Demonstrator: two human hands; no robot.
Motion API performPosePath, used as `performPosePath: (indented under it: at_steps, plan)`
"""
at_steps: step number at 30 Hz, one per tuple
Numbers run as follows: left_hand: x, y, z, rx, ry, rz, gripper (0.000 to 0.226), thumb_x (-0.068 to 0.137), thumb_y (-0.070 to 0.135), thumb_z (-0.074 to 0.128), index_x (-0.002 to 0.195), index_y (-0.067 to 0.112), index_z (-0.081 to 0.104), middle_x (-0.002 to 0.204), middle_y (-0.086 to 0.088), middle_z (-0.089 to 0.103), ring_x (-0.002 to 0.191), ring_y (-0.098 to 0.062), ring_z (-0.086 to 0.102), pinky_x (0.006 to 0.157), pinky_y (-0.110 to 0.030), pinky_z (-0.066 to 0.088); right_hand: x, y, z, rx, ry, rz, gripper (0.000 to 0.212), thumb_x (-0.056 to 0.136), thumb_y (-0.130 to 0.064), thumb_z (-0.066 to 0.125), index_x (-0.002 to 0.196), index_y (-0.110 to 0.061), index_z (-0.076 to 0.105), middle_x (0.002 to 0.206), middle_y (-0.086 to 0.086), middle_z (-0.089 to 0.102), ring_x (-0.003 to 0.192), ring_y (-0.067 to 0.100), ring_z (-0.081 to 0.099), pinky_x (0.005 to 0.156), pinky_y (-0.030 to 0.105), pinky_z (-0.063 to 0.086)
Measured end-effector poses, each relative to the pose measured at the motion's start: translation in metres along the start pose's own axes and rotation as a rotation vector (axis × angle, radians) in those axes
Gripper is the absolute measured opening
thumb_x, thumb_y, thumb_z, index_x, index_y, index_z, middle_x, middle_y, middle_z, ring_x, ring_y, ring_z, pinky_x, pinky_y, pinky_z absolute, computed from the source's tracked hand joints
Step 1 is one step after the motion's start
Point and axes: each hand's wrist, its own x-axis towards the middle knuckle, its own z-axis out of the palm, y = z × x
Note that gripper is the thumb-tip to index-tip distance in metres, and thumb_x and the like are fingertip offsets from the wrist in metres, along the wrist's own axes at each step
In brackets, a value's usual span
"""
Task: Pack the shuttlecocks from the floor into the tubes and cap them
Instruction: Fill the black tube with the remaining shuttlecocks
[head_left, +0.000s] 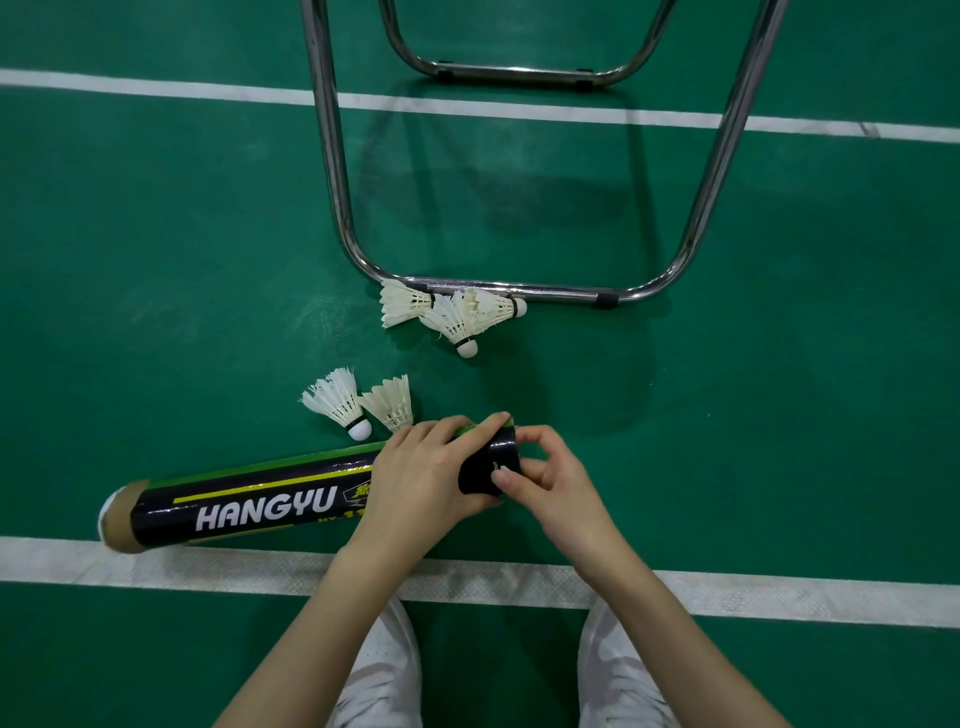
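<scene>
Since the left hand is wrapped round the tube near its right end and the right hand is pinching at that end's rim with thumb and fingertips, I'd say the risk is all in the grip. I can't tell if there's a cap under those fingers or just the open mouth, it's hidden. If the right hand pulls or pushes hard while the left squeezes, cardboard like this could dent or go oval, and then a cap won't seat properly. The tube also sticks out a long way to the left, low over the floor, so a twist could swing the far end about, and that end shows bare brown card with something white in it.

The other worry is the loose shuttlecocks. Two shuttlecocks lie just beyond the left hand's knuckles, almost touching it, so a clumsy move could crush the feathers. Three more shuttlecocks sit in a little heap against the bottom bar of the chrome frame.

Material-wise: the tube is a long glossy black cylinder with green and yellow stripes and white HANGYU lettering. The shuttlecocks are white feather cones with rounded white cork tips, a bit frayed. The floor is matte green court mat with a fine texture and white line markings, one just under the tube. The frame is shiny bent metal tubing.
</scene>
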Motion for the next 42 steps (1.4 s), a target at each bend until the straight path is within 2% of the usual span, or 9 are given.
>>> performPosePath:
  at_steps: [5, 10, 15, 18, 22, 27, 33, 36, 42]
  plan:
    - [-0.002, -0.010, -0.004, -0.018, -0.005, -0.005, 0.078, 0.056, 0.051, 0.079, 0.128, 0.037, 0.050, 0.102, 0.005, 0.066, 0.087, -0.020, 0.064, 0.073, -0.032, 0.049, 0.009, -0.001, 0.000, -0.079, -0.121, 0.006, 0.023, 0.089, 0.004, 0.053, 0.105, -0.011, 0.047, 0.081, -0.001, 0.070, 0.078, 0.004, 0.063, 0.076, 0.015, 0.049]
    - [-0.008, -0.028, -0.011, -0.032, -0.008, -0.032, 0.084, 0.054, 0.052, 0.080, 0.130, 0.038, 0.045, 0.104, 0.005, 0.065, 0.088, -0.022, 0.062, 0.075, -0.034, 0.048, 0.020, -0.008, 0.000, -0.221, -0.093, -0.083, 0.020, 0.085, -0.002, 0.061, 0.090, -0.021, 0.057, 0.090, -0.003, 0.065, 0.084, -0.003, 0.061, 0.080, 0.014, 0.047]
    - [-0.016, -0.055, -0.019, -0.016, -0.021, -0.063, 0.087, 0.055, 0.052, 0.080, 0.132, 0.037, 0.043, 0.105, 0.003, 0.065, 0.089, -0.024, 0.062, 0.076, -0.035, 0.048, 0.038, -0.003, -0.001, -0.300, -0.056, -0.101, 0.012, 0.088, -0.007, 0.060, 0.088, -0.019, 0.059, 0.097, 0.006, 0.067, 0.096, 0.016, 0.062, 0.090, 0.025, 0.045]
    - [-0.025, -0.069, -0.022, -0.014, -0.018, -0.103, 0.087, 0.052, 0.049, 0.083, 0.130, 0.034, 0.048, 0.105, 0.002, 0.065, 0.089, -0.026, 0.062, 0.077, -0.036, 0.048, 0.052, 0.006, 0.004, -0.379, -0.093, -0.097, 0.016, 0.087, -0.005, 0.060, 0.088, -0.020, 0.058, 0.096, 0.003, 0.066, 0.096, 0.018, 0.061, 0.090, 0.023, 0.046]
    - [-0.038, -0.090, -0.027, -0.046, -0.045, -0.161, 0.081, 0.056, 0.052, 0.080, 0.129, 0.032, 0.051, 0.111, 0.001, 0.064, 0.095, -0.026, 0.061, 0.083, -0.039, 0.044, 0.076, 0.009, 0.016, -0.527, -0.133, -0.105, 0.021, 0.086, -0.003, 0.060, 0.105, -0.011, 0.058, 0.103, -0.002, 0.062, 0.095, 0.013, 0.058, 0.083, 0.012, 0.043]
    - [-0.043, -0.108, -0.034, -0.051, -0.060, -0.200, 0.079, 0.057, 0.057, 0.070, 0.130, 0.035, 0.048, 0.112, 0.005, 0.063, 0.098, -0.025, 0.060, 0.082, -0.037, 0.042, 0.105, -0.004, 0.034, -0.702, -0.173, -0.100, 0.042, 0.088, -0.012, 0.060, 0.127, -0.023, 0.050, 0.126, -0.007, 0.051, 0.117, 0.008, 0.046, 0.088, 0.019, 0.038]
    - [-0.045, -0.119, -0.028, -0.067, -0.104, -0.215, 0.081, 0.057, 0.062, 0.064, 0.131, 0.041, 0.041, 0.113, 0.007, 0.063, 0.099, -0.024, 0.060, 0.082, -0.038, 0.043, 0.134, 0.002, 0.052, -0.845, -0.277, -0.094, 0.053, 0.088, -0.007, 0.059, 0.135, -0.026, 0.043, 0.148, -0.003, 0.035, 0.137, 0.014, 0.029, 0.112, 0.040, 0.031]
    - [-0.044, -0.123, -0.027, -0.078, -0.118, -0.230, 0.080, 0.057, 0.063, 0.062, 0.131, 0.040, 0.044, 0.114, 0.007, 0.063, 0.100, -0.024, 0.059, 0.082, -0.038, 0.041, 0.137, 0.009, 0.054, -0.944, -0.330, -0.098, 0.055, 0.089, -0.006, 0.057, 0.136, -0.028, 0.041, 0.148, -0.004, 0.034, 0.137, 0.016, 0.027, 0.113, 0.036, 0.026]
    - [-0.042, -0.128, -0.031, -0.082, -0.119, -0.254, 0.080, 0.058, 0.063, 0.061, 0.132, 0.038, 0.045, 0.116, 0.007, 0.062, 0.103, -0.022, 0.058, 0.083, -0.037, 0.039, 0.135, 0.016, 0.045, -0.936, -0.181, -0.085, 0.034, 0.085, -0.012, 0.065, 0.114, -0.018, 0.049, 0.123, 0.001, 0.051, 0.117, 0.017, 0.043, 0.095, 0.028, 0.037]
